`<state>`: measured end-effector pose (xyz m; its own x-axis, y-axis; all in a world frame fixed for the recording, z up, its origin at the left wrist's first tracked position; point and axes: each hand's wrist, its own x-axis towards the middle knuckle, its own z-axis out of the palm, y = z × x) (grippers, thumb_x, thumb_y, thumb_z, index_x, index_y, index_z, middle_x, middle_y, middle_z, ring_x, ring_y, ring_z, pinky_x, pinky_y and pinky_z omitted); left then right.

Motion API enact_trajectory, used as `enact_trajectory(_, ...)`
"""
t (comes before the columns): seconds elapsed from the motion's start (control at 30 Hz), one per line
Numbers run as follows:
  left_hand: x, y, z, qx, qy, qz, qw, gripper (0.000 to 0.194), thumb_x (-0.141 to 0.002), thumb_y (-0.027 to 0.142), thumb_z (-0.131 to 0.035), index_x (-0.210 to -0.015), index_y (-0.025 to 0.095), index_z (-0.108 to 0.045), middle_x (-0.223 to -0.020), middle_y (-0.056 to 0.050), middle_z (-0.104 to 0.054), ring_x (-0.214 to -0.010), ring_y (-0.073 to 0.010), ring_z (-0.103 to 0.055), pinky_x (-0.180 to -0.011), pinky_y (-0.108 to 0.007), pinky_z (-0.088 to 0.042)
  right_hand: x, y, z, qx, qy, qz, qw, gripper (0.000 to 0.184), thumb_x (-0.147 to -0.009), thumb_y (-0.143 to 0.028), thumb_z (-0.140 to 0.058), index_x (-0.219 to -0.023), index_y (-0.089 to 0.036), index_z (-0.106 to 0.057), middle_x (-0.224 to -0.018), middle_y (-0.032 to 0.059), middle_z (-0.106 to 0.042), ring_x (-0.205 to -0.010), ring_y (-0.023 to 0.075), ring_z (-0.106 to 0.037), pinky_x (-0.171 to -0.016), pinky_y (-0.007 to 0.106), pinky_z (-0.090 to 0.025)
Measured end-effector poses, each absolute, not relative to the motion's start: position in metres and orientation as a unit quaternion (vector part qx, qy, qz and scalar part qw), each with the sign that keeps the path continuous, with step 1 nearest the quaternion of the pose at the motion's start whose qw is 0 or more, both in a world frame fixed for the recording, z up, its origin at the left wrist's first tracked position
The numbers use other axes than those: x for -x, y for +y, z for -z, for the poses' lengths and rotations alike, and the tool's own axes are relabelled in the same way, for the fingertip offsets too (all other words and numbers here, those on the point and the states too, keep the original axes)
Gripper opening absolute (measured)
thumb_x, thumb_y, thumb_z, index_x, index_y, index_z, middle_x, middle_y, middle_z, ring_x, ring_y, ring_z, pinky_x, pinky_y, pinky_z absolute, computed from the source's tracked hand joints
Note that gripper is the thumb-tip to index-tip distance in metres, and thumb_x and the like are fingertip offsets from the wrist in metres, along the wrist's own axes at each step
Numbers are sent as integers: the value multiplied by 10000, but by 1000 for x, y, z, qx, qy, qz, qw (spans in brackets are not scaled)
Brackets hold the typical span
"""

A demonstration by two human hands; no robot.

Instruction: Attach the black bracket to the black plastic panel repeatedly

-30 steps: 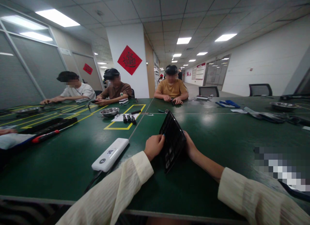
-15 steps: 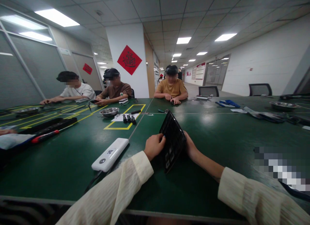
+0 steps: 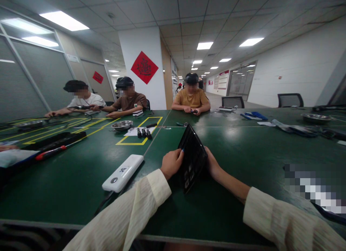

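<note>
A thin black tablet-like panel (image 3: 193,159) with a glossy rim stands tilted above the table in front of me. Faint lighter marks show low on its dark face, but its exact kind is unclear. My left hand (image 3: 172,163) is closed at the panel's left side, thumb and finger pinched together against the face. A tiny blue spot shows at the fingertips; what it belongs to is too small to tell. My right hand (image 3: 213,163) grips the panel's right edge from behind, its fingers mostly hidden.
A white power bank (image 3: 123,173) with a cable lies left of my forearm. Farther off are a metal bowl (image 3: 122,126), several black parts (image 3: 144,133) and a red-black screwdriver (image 3: 51,152). Blue-handled items (image 3: 254,116) lie at right. People sit across the green table (image 3: 238,153).
My hands and the panel stay almost still. Across the table, one person's hands have lifted slightly, and a person at left now reaches an arm toward the neighbour.
</note>
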<state>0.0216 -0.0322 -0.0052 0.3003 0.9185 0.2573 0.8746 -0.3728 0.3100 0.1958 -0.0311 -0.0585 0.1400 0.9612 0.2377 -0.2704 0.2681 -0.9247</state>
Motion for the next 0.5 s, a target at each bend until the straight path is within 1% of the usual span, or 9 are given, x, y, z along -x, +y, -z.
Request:
enact_trajectory(0.1, -22, -32, 5, -805, 559, -191, 50, 446, -911, 403, -235, -837, 200, -626, -844, -60, -666, -804, -186, -614, -622, -245, -362, -195, -33, 56, 382, -454, -472, 652, 269, -705, -438, -555, -881, -240, -600, -816, 3, -639, -808, 206, -561, -723, 330, -455)
enact_trajectory(0.27, -21, -32, 5, -806, 561, -182, 44, 465, -906, 406, -235, -824, 201, -643, -835, -59, -666, -792, -186, -609, -618, -250, -361, -194, -34, 54, 379, -457, -476, 649, 256, -715, -424, -546, -890, -243, -591, -812, -2, -630, -803, 202, -560, -719, 327, -445)
enact_trajectory(0.5, -22, -34, 4, -803, 564, -183, 48, 431, -896, 397, -266, -837, 197, -644, -855, -61, -666, -810, -186, -608, -626, -244, -364, -194, -33, 54, 386, -455, -478, 645, 244, -711, -414, -551, -883, -245, -582, -755, -4, -623, -775, 204, -556, -704, 325, -446)
